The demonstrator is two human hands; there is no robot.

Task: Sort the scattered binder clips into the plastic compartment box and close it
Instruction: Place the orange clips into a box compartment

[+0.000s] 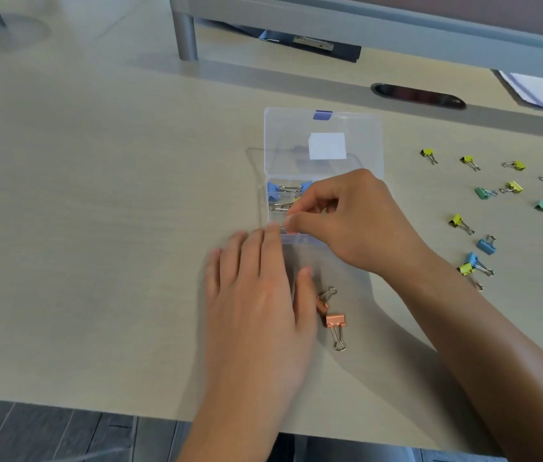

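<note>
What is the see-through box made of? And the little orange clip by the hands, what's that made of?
The compartment box looks like clear, glossy plastic: you can see the desk and the clips through its raised lid. The orange binder clip seems to be metal, with a painted, matte orange body and bare, shiny silver wire handles. The paint hides the body, so that part is a guess.
</note>
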